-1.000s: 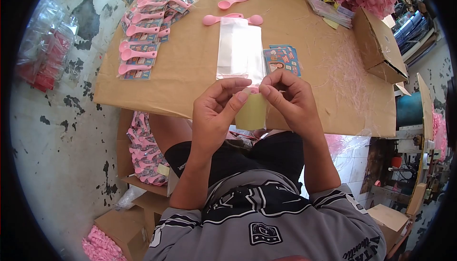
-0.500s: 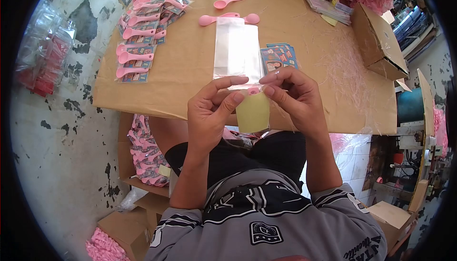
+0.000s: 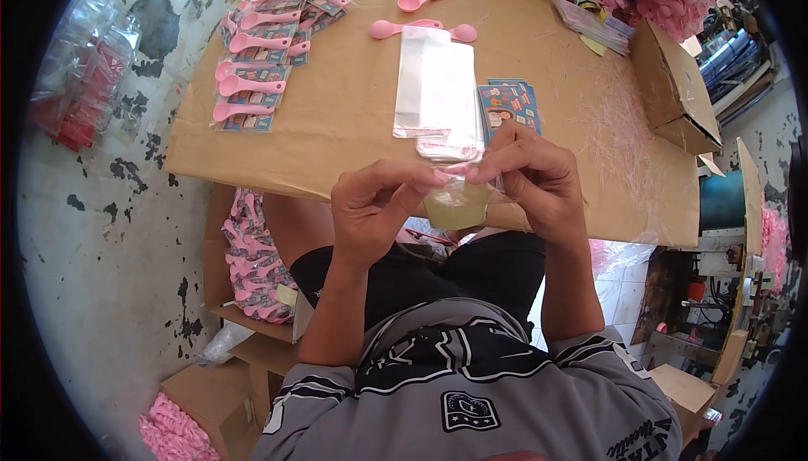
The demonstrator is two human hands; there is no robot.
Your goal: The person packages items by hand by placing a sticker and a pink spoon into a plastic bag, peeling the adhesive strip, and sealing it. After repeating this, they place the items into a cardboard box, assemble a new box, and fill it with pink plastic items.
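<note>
1. Pinching clear film (image 3: 461,193) between thumb and forefinger, the left hand (image 3: 370,209) is at the center of the frame, its fingertips nearly closed on the film's upper edge.
2. Facing it, the right hand (image 3: 540,185) grips the same edge in a close pinch; the two sets of fingertips are near each other, a short gap apart.
3. Between and below them hangs a pale green piece (image 3: 457,214), with a bit of pink at its top; the film's glare hides how they fit together.
4. Just above the hands, stacked clear sleeves (image 3: 436,82) lie on the brown-covered table (image 3: 328,124), with blue printed cards (image 3: 510,109) beside them to the right.
5. Beyond the sleeves, at upper center, lie loose pink spoons (image 3: 426,0).
6. Bagged spoons with cards (image 3: 255,85) overlap at upper left; a cardboard box (image 3: 673,87) stands at upper right.
</note>
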